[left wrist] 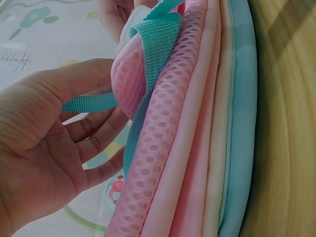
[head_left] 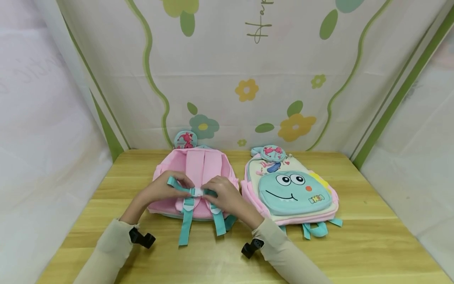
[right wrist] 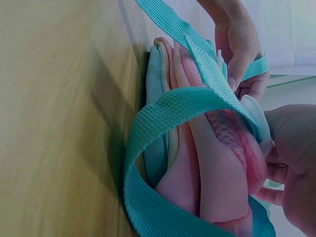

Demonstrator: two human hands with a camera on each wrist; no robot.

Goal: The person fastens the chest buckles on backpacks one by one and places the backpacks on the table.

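Note:
A pink backpack [head_left: 204, 161] lies with its padded shoulder straps facing up. Across them runs a teal strap with a white buckle [head_left: 198, 192] at the middle. From the left side my left hand [head_left: 172, 185] pinches the buckle's end, and a loose teal strap tail [head_left: 173, 182] sticks up by its fingers. My right hand [head_left: 224, 193] pinches the buckle's other end, its fingers partly hiding the teal webbing. In the right wrist view, a long teal strap [right wrist: 173, 113] loops in front of the pack. The left wrist view shows the pink mesh edge [left wrist: 163, 113] beside the left fingers.
A second backpack [head_left: 298, 193] with a teal smiling-face pocket lies to the right, close to my right forearm. Round teal pouches [head_left: 186, 140] sit at the tops of both packs. Teal strap ends [head_left: 185, 232] hang onto the wooden table [head_left: 354, 252]. A printed cloth [head_left: 213, 59] stands behind.

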